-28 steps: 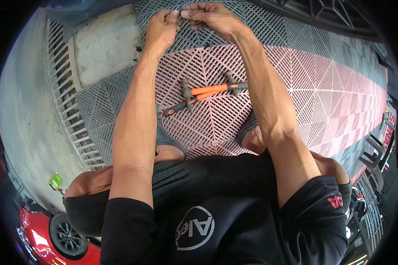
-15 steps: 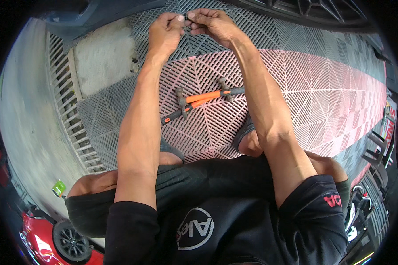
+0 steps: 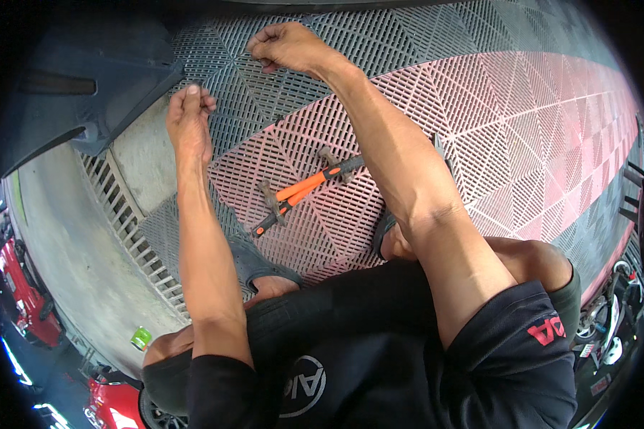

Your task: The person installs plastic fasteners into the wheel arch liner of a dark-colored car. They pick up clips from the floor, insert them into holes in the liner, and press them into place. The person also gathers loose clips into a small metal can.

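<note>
My left hand (image 3: 190, 121) is raised over the grey floor tiles, beside the edge of a dark car body panel (image 3: 122, 89). Its thumb and fingers are curled closed; what they hold, if anything, is too small to make out. Farther off and to the right, my right hand (image 3: 286, 48) bends down at the wrist with the fingers drawn together, their contents hidden. A gap separates the two hands. Below them, two hammers lie crossed on the floor, one orange-and-black handle (image 3: 291, 191) over the other (image 3: 305, 194).
Pink and grey slatted tiles (image 3: 472, 107) cover the floor. A drain grate (image 3: 132, 222) runs along the left, next to bare concrete. My shod feet flank the hammers. A green can-like object (image 3: 141, 337), a red car (image 3: 114, 406) and a motorcycle (image 3: 612, 314) are farther out.
My hands were together at a small dark piece and have come apart. The left moved left and nearer; the right shifted left. The view has turned, bringing more of the dark panel in.
</note>
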`<move>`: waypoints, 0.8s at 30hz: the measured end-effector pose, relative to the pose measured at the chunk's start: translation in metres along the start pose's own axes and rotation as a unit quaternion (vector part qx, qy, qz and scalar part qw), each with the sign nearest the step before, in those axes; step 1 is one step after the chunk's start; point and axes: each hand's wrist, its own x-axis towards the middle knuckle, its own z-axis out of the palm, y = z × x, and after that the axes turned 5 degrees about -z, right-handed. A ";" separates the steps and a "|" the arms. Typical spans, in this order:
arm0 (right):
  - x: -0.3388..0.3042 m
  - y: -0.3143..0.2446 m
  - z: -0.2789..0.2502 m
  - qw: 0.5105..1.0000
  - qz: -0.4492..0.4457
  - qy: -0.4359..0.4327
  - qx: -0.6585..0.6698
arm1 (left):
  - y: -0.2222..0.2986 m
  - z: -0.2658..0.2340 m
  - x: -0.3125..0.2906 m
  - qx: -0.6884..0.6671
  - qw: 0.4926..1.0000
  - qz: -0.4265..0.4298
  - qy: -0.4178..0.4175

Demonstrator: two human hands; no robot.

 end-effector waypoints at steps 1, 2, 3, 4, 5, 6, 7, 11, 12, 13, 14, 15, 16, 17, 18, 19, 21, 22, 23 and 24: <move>0.001 0.002 -0.005 0.999 0.004 0.013 0.040 | -0.001 -0.001 -0.004 -0.026 1.000 -0.003 0.000; 0.003 0.001 -0.006 0.998 0.017 0.006 0.058 | -0.003 -0.007 -0.004 -0.051 0.999 -0.002 0.001; 0.001 0.001 -0.007 0.997 0.030 -0.002 0.076 | -0.009 -0.011 -0.007 -0.070 0.997 -0.009 -0.009; 0.005 -0.003 -0.004 0.994 0.035 -0.013 0.098 | -0.010 -0.014 -0.013 -0.077 0.997 -0.018 -0.013; 0.006 0.000 -0.002 0.993 0.034 -0.035 0.108 | -0.010 -0.012 -0.020 -0.081 0.996 -0.023 -0.020; 0.009 -0.001 -0.001 0.993 0.023 -0.055 0.101 | -0.004 -0.005 -0.025 -0.071 0.997 -0.029 -0.007; 0.012 -0.003 0.003 0.993 0.008 -0.071 0.096 | 0.001 0.001 -0.029 -0.059 0.998 -0.031 0.004; 0.013 -0.028 0.024 0.971 -0.002 -0.140 0.193 | 0.038 0.025 -0.036 -0.020 0.998 0.001 0.052; 0.019 -0.038 0.029 0.971 -0.025 -0.167 0.169 | 0.056 0.026 -0.034 -0.008 0.999 0.016 0.051; 0.019 -0.051 0.039 0.967 -0.042 -0.203 0.147 | 0.074 0.022 -0.042 0.004 0.998 0.026 0.061; 0.017 -0.065 0.039 0.964 -0.056 -0.230 0.120 | 0.087 0.025 -0.047 0.011 0.997 0.031 0.064; 0.018 -0.080 0.039 0.962 -0.097 -0.239 0.094 | 0.102 0.026 -0.048 0.033 0.995 0.054 0.076; 0.018 -0.092 0.043 0.959 -0.113 -0.237 0.108 | 0.119 0.026 -0.053 0.058 0.993 0.059 0.080; 0.020 -0.095 0.041 0.959 -0.122 -0.229 0.116 | 0.127 0.028 -0.051 0.076 0.992 0.058 0.077; 0.022 -0.099 0.040 0.959 -0.131 -0.220 0.124 | 0.133 0.030 -0.049 0.094 0.991 0.056 0.074; 0.019 -0.111 0.037 0.958 -0.116 -0.216 0.151 | 0.140 0.034 -0.050 0.121 0.989 0.054 0.070; 0.024 -0.110 0.040 0.949 -0.145 -0.224 0.167 | 0.147 0.038 -0.053 0.125 0.990 0.049 0.053; 0.026 -0.110 0.040 0.945 -0.162 -0.227 0.173 | 0.151 0.039 -0.053 0.126 0.990 0.048 0.043; 0.029 -0.110 0.038 0.941 -0.176 -0.230 0.172 | 0.154 0.039 -0.053 0.118 0.991 0.039 0.047; 0.030 -0.108 0.036 0.938 -0.191 -0.235 0.171 | 0.155 0.040 -0.053 0.102 0.994 0.024 0.042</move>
